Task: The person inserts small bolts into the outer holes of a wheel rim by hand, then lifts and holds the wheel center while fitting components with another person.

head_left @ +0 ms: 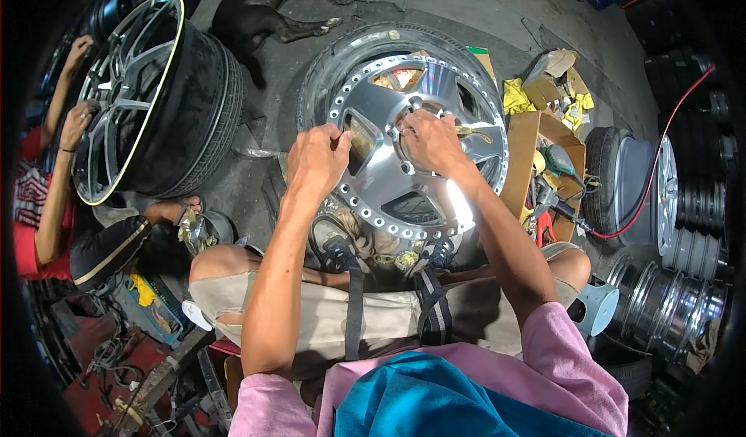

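Observation:
A polished alloy wheel rim with small holes round its edge lies face up on a tire between the feet. My left hand is closed at the rim's left edge, its thumb on top and its fingertips hidden beneath. Over the hub my right hand is bent with its fingers pressed together at the centre opening. Whatever those fingers hold, if anything, is hidden. A thin yellowish strip shows just right of that hand.
Right of the wheel stands a cardboard box with tools and a red hose. Another person's hand touches a tire-mounted wheel at left. A dark dog lies at the top. Bare rims lie at right.

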`<state>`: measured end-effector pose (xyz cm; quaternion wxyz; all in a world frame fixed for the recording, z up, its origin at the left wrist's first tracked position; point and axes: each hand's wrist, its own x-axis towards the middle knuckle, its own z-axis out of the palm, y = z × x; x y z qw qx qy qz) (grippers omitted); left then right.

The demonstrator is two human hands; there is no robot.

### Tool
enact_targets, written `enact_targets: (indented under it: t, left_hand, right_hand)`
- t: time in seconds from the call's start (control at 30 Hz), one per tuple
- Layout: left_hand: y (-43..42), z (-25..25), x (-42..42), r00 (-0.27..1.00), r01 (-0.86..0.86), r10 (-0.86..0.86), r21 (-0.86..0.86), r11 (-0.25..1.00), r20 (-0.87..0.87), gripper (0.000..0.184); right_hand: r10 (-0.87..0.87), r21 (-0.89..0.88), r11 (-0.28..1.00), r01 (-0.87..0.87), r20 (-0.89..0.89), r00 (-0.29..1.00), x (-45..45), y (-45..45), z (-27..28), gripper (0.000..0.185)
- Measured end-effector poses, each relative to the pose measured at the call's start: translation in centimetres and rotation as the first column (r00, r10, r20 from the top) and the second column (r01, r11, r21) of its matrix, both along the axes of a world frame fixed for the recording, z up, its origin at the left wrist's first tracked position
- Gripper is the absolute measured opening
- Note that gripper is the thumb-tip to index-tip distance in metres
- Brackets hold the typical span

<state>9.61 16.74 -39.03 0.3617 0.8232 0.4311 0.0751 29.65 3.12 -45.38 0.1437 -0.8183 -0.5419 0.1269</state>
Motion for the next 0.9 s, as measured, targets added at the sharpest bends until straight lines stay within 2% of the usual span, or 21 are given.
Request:
enact_targets:
  t: [0.13, 0.23, 0.3, 0.6, 0.7, 0.9]
  left_hand:
    - [0.0, -1.2, -0.2, 0.996, 0.022, -0.029, 0.086, 0.996, 0.079, 0.029]
    - [0.0, -1.0, 0.0, 0.996, 0.027, -0.033, 0.075, 0.997, 0.079, 0.029]
    - [0.0, -0.3, 0.1, 1.0, 0.02, -0.02, -0.03, 0.999, -0.007, 0.026]
    - [0.0, -0.5, 0.0, 1.0, 0.028, -0.028, -0.023, 0.999, 0.015, 0.025]
    - [0.0, -0.5, 0.0, 1.0, 0.029, -0.029, -0.018, 0.999, 0.012, 0.026]
    - [-0.1, 0.0, 0.0, 1.0, 0.028, -0.028, -0.043, 0.999, -0.011, 0.025]
  right_hand:
    - [0.013, 0.034, 0.999, -0.012, -0.031, 0.999, 0.1, 0.1, -0.3, 0.023]
    - [0.021, 0.054, 0.998, -0.019, -0.046, 0.999, 0.3, 0.1, -0.3, 0.021]
    - [0.03, 0.05, 0.998, -0.027, -0.052, 0.998, 0.5, 0.1, -0.3, 0.022]
    - [0.035, 0.006, 0.999, -0.034, -0.033, 0.999, 0.4, -0.1, -0.1, 0.024]
    - [0.016, 0.087, 0.996, -0.012, -0.038, 0.999, 0.1, -0.1, -0.5, 0.022]
    - [0.104, 0.101, 0.989, -0.112, 0.086, 0.991, -0.2, -0.1, -0.1, 0.022]
